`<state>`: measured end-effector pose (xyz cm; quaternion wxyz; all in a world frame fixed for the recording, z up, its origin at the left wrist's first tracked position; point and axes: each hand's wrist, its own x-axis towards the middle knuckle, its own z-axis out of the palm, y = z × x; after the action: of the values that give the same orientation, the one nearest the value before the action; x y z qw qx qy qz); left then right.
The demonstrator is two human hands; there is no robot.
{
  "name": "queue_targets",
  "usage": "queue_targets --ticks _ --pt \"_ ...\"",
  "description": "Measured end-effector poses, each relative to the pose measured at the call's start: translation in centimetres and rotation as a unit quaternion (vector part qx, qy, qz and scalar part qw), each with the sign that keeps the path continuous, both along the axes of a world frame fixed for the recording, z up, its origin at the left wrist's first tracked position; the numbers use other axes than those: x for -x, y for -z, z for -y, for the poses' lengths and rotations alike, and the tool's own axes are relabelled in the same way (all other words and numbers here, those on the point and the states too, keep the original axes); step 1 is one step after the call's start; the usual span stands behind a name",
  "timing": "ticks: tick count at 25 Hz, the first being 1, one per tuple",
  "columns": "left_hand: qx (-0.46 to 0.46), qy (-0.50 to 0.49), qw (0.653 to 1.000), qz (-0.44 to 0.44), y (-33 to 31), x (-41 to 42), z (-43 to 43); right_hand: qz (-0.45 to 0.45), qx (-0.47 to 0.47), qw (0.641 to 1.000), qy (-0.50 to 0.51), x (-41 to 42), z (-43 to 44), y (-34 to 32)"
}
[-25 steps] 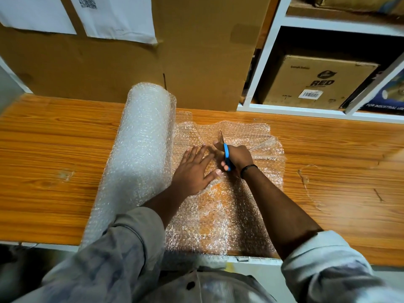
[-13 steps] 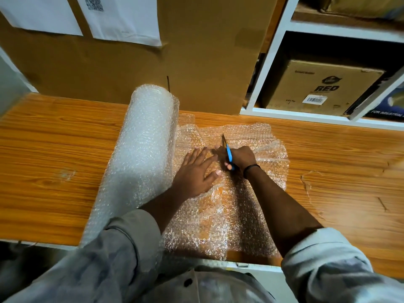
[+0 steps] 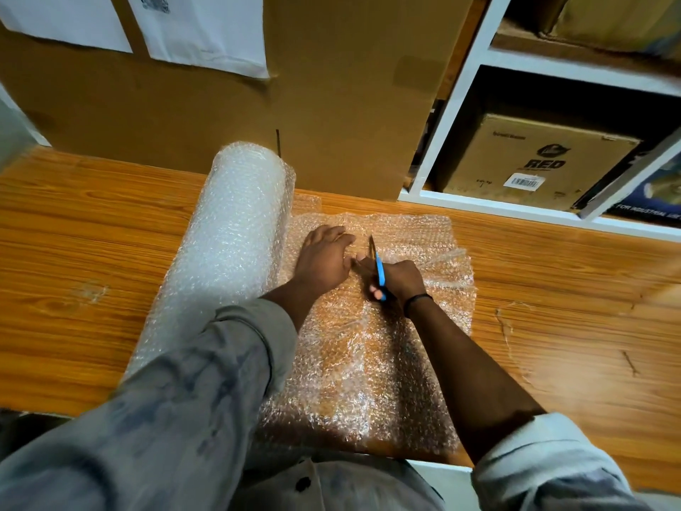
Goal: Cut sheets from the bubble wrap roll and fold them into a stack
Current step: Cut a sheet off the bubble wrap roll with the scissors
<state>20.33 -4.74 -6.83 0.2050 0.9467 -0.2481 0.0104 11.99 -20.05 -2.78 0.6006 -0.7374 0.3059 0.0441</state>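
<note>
A thick roll of bubble wrap (image 3: 236,245) lies on the wooden table (image 3: 73,260), running away from me. Its unrolled sheet (image 3: 353,355) spreads to the right of the roll. My left hand (image 3: 324,260) presses flat on the sheet just beside the roll. My right hand (image 3: 400,280) grips blue-handled scissors (image 3: 377,267), blades pointing away from me into the sheet, right next to my left hand's fingers.
A large cardboard box (image 3: 294,105) stands against the table's far edge behind the roll. A white shelf unit (image 3: 460,105) at the back right holds a brown carton (image 3: 534,164). White papers (image 3: 206,27) are stuck on the cardboard.
Both hands have moved farther up the sheet, away from me, with the scissors advancing along the cut line. The left hand has shifted forward beside the roll.
</note>
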Motion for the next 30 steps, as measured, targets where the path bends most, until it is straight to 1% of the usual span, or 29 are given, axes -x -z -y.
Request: queue_targets --ticks 2,6,9,12,17,22,26,30 --pt "0.002 -0.001 1.0 0.002 0.1 -0.4 0.5 -0.003 -0.003 1.0 -0.004 0.0 0.1 0.3" --pt "0.07 -0.018 0.997 0.014 1.2 0.0 0.4 0.003 -0.055 0.998 -0.014 -0.5 0.2 0.1" --pt "0.109 -0.028 0.993 0.041 1.8 0.4 0.1 -0.011 -0.057 0.998 -0.02 -1.7 0.5 0.0" --pt "0.143 -0.015 0.988 0.064 1.7 0.4 0.1 -0.016 -0.056 0.998 -0.021 -2.9 1.0 -0.1" --pt "0.151 -0.019 0.986 0.06 1.9 0.5 0.0 -0.023 -0.044 0.998 -0.032 -4.3 1.3 -0.1" --pt "0.172 -0.025 0.983 0.06 1.9 0.4 0.0 -0.013 -0.063 0.997 -0.048 -4.6 1.2 0.1" --pt "0.183 -0.055 0.98 0.054 1.8 0.7 0.1 -0.012 -0.031 0.998 -0.062 -5.1 0.6 0.3" --pt "0.192 -0.051 0.978 0.065 2.3 0.3 0.0 -0.016 0.042 0.997 -0.069 -5.7 0.9 0.5"
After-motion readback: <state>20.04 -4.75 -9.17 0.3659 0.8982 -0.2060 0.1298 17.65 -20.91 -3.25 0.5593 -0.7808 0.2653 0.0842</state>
